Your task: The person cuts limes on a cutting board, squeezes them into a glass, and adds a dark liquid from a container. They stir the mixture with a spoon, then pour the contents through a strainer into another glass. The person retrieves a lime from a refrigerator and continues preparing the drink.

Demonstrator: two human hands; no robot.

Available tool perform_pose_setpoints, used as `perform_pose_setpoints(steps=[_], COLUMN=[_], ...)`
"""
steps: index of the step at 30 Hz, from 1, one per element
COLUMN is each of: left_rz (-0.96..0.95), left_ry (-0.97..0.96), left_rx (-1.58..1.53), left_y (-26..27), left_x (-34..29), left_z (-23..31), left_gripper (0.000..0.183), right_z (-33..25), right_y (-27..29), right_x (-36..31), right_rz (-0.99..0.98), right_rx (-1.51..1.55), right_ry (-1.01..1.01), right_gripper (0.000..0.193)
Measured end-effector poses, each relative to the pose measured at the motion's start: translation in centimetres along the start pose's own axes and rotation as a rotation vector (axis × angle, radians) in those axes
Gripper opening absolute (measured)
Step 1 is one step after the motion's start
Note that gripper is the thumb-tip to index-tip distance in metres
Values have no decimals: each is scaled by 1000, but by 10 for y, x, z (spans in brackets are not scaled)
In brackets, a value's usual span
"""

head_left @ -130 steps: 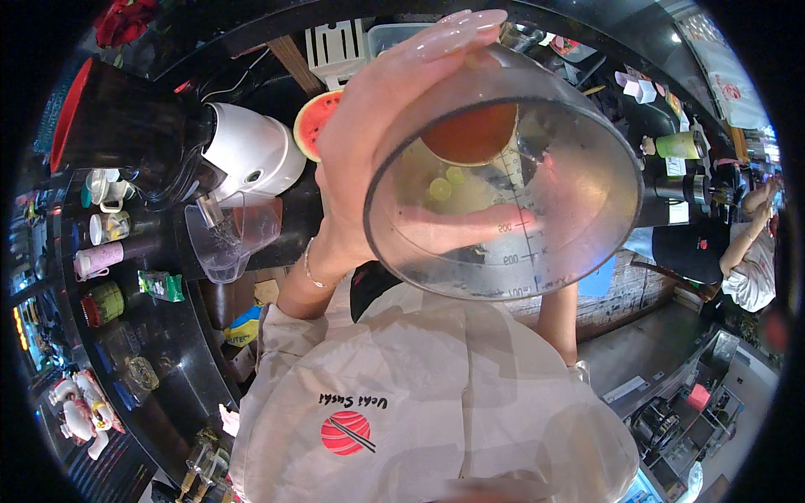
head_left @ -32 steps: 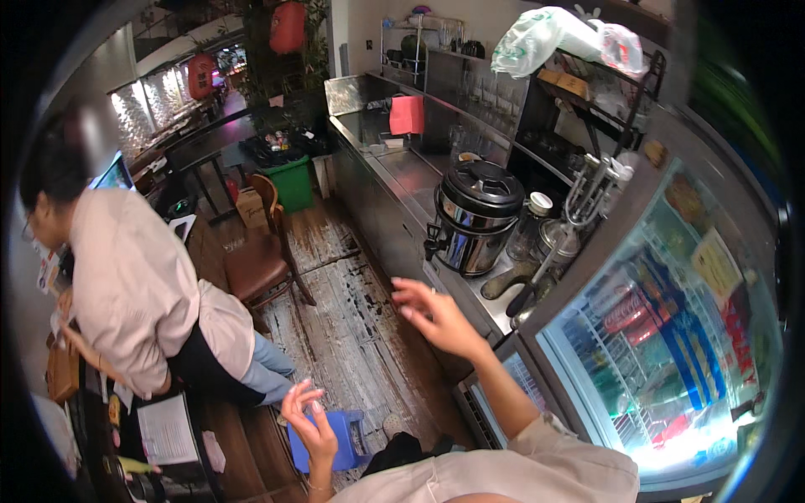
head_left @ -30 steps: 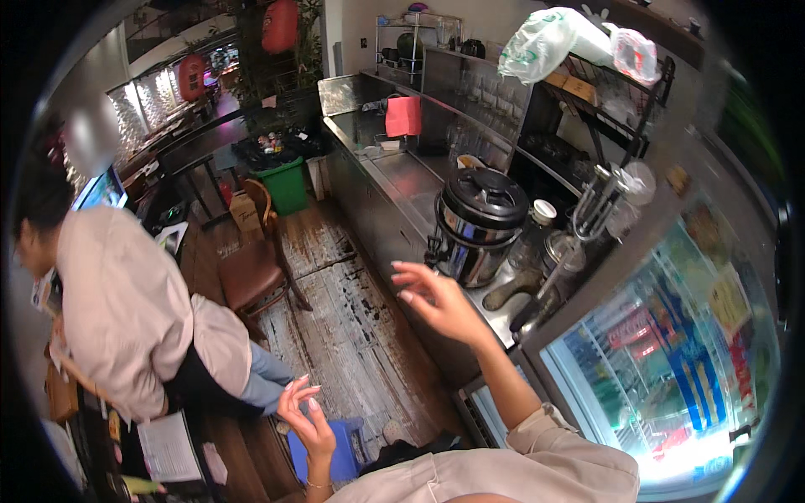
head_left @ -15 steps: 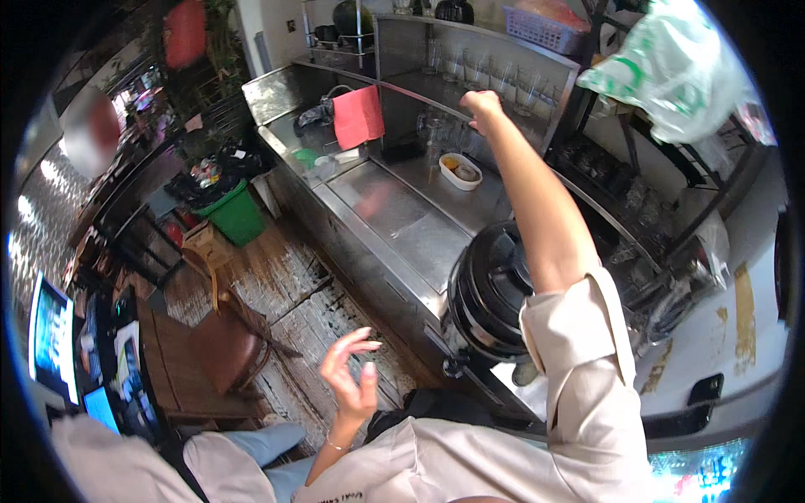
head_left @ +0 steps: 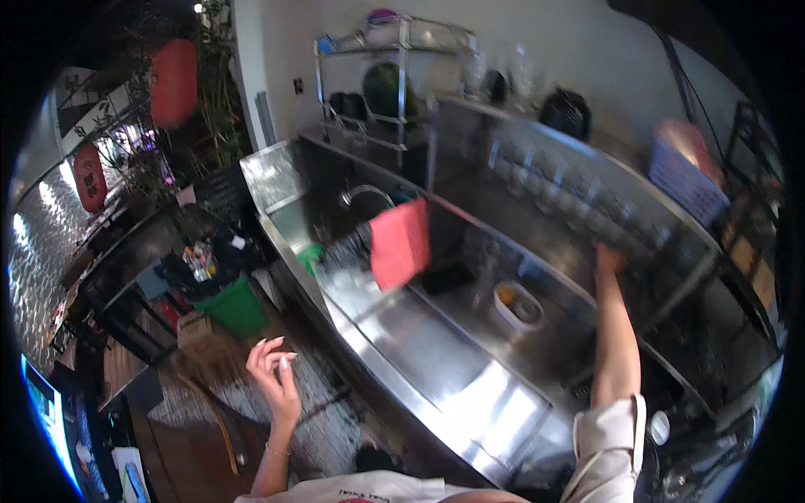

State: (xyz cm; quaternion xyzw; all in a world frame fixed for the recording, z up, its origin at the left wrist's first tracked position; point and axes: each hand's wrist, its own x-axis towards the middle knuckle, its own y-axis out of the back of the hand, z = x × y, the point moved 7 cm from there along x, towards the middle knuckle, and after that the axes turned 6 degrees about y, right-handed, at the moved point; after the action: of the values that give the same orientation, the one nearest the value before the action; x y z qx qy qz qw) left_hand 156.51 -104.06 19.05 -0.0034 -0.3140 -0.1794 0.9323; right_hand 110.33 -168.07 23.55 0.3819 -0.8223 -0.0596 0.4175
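coral red on the cloth (head_left: pixel 400 246); vivid green on the bin (head_left: pixel 236 308); red up on the lanterns (head_left: pixel 173 84); lilac on the basket (head_left: pixel 686 183); white tub (head_left: pixel 521 312), plain beige sleeve (head_left: pixel 602 448), and the glasses (head_left: pixel 547 191) colourless

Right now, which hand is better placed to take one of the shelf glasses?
Probably the right hand: it is stretched out close to the row of glasses, though blur hides any contact. The left hand hangs empty over the floor, well away.

The right hand (head_left: pixel 611 259) reaches to the shelved glasses (head_left: pixel 547 194), perhaps touching one, while the left hand (head_left: pixel 275 379) hangs half-curled.
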Motion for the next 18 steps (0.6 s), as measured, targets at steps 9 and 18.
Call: perform_pose_setpoints(steps=[9,18], left_rz=[-87,-22], left_ry=[-167,-102], left_rx=[-200,-243], left_y=[-11,-7], left_x=[253,307], left_z=[-52,-110], left_gripper=[44,42], right_z=[65,84], right_y=[-16,3], right_x=[32,37], right_rz=[72,299], right_rx=[-348,-180], right_ry=[-460,-267], right_gripper=[115,106])
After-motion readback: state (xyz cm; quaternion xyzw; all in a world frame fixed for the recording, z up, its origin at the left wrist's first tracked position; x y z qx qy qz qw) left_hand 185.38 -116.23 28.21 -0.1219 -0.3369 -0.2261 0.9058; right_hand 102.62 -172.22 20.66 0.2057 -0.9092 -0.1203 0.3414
